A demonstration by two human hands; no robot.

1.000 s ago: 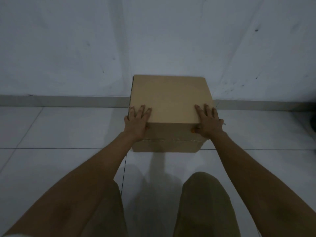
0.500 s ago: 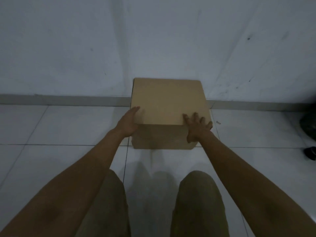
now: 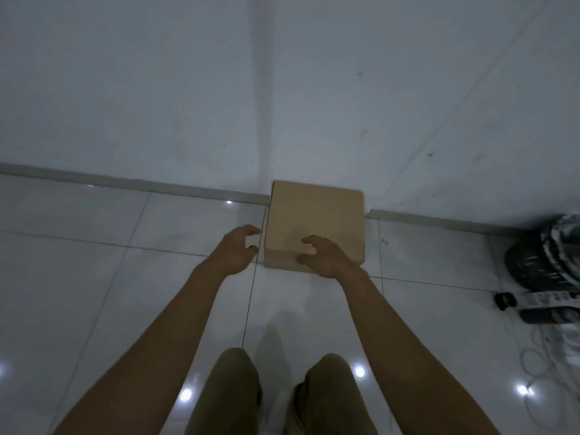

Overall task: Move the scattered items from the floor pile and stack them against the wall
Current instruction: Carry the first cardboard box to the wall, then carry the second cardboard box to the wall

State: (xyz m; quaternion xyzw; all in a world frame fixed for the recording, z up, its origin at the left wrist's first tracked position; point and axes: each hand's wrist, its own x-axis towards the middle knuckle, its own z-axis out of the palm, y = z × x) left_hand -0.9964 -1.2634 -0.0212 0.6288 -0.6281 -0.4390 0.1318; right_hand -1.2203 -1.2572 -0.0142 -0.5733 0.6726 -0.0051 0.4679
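Observation:
A plain brown cardboard box [image 3: 317, 221] stands on the white tiled floor with its back edge against the grey wall. My left hand [image 3: 237, 251] hovers just left of the box, fingers loosely curled, holding nothing. My right hand [image 3: 323, 257] floats in front of the box's near face, fingers also loosely curled and apart from the cardboard. Both hands are off the box.
A dark patterned bag [image 3: 546, 255] sits at the right by the wall, with dark small items [image 3: 549, 309] and white cables [image 3: 543, 365] on the floor beside it. My legs [image 3: 276, 394] are at the bottom. The wall [image 3: 282, 89] rises behind.
Both hands have let go of the box and drawn back. The view has risen and pulled away, so the box looks smaller and the bag has come into sight.

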